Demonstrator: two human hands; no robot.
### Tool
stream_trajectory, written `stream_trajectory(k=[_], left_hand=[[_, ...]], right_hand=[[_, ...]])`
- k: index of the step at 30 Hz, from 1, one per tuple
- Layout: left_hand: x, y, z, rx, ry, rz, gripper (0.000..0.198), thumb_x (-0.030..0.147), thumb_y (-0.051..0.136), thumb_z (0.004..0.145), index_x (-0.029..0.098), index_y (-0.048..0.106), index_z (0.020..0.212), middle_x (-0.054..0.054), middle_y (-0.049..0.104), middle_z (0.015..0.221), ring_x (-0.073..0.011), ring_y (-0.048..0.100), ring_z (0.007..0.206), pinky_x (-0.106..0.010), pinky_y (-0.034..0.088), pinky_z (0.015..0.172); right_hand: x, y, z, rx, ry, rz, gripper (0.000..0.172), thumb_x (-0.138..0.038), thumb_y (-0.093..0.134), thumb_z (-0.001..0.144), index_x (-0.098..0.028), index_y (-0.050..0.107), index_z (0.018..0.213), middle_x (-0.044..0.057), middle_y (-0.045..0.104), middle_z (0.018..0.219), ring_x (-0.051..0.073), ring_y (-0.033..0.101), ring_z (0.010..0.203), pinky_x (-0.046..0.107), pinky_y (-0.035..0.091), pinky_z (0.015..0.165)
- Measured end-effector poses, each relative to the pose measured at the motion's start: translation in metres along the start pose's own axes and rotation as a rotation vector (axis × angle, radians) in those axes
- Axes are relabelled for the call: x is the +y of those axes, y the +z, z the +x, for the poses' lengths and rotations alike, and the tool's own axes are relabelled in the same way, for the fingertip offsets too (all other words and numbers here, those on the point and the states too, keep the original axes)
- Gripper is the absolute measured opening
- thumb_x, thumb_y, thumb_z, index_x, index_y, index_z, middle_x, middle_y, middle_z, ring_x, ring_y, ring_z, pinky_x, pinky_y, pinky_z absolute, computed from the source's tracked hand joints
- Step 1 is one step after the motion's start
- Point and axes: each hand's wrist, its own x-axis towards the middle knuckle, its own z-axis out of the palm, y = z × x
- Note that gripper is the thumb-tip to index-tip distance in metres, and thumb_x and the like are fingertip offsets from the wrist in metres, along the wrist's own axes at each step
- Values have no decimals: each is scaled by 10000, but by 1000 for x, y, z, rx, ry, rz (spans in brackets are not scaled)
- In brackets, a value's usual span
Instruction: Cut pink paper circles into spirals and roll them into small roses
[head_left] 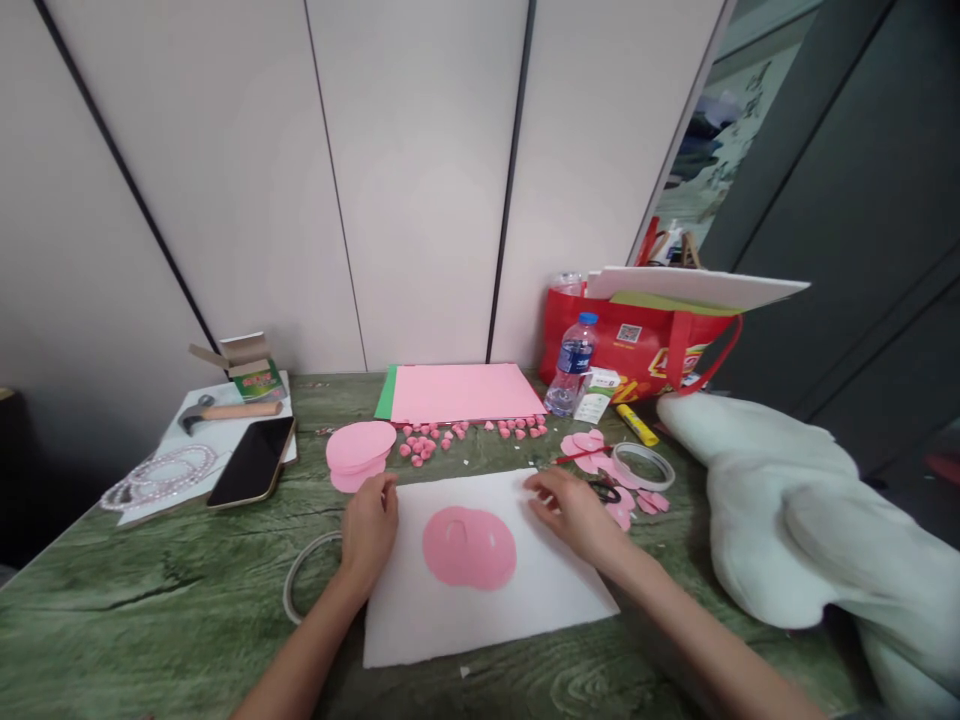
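Note:
A white sheet [487,600] lies on the green table in front of me, with a round pink paper cutout [469,548] on its middle. My left hand [369,530] rests on the sheet's left edge, fingers curled down onto the paper. My right hand [571,510] lies on the sheet's upper right corner, fingers bent and pressing the paper. Neither hand holds anything that I can see. A stack of pink paper circles [360,450] sits just beyond my left hand. Black-handled scissors [604,492] lie beside my right hand.
Pink and green sheets [461,392] lie at the back, with several small pink paper pieces [465,432] before them. To the right are a tape roll [643,465], glue stick [637,425], water bottle [571,365], red bag [637,345] and white plush [810,520]. A phone [253,462], hammer [225,410] and beads [161,472] lie left.

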Motion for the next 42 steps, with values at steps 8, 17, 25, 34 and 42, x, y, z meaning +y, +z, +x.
stream_trajectory(k=[8, 17, 25, 34, 42], left_hand=[[1, 5, -2, -44, 70, 59, 262, 207, 357, 823, 175, 577, 963, -80, 664, 950, -207, 616, 837, -305, 455, 738], [9, 0, -7, -178, 164, 260, 237, 174, 378, 832, 180, 564, 978, -83, 574, 964, -215, 570, 839, -291, 439, 617], [21, -2, -16, -245, 195, 407, 178, 232, 445, 822, 185, 563, 947, -92, 507, 998, -228, 493, 958, -270, 445, 594], [28, -11, -16, -192, -89, 105, 267, 176, 565, 707, 124, 552, 969, -123, 533, 913, -291, 527, 899, -424, 400, 784], [4, -23, 9, -172, -346, -521, 348, 234, 684, 534, 95, 596, 840, 15, 545, 487, -167, 524, 457, -263, 407, 439]], right_hand=[[-70, 11, 22, -352, 13, -90, 535, -249, 768, 491, -166, 595, 990, 111, 561, 984, 252, 557, 861, 297, 416, 687], [-53, 12, 26, -401, 87, 41, 204, -263, 745, 488, -175, 594, 593, -31, 542, 549, 138, 503, 540, 212, 286, 463], [-1, -5, 27, -177, 3, 142, 246, -208, 630, 607, -144, 646, 844, 90, 630, 957, 224, 574, 839, 271, 412, 698], [43, 0, 22, -100, -51, 174, 295, -253, 618, 649, -149, 639, 925, 122, 567, 1134, 274, 506, 1039, 400, 361, 895], [44, 3, 18, -89, -105, 300, 215, -301, 603, 700, -154, 674, 840, 125, 557, 1159, 268, 469, 1113, 406, 323, 945]])
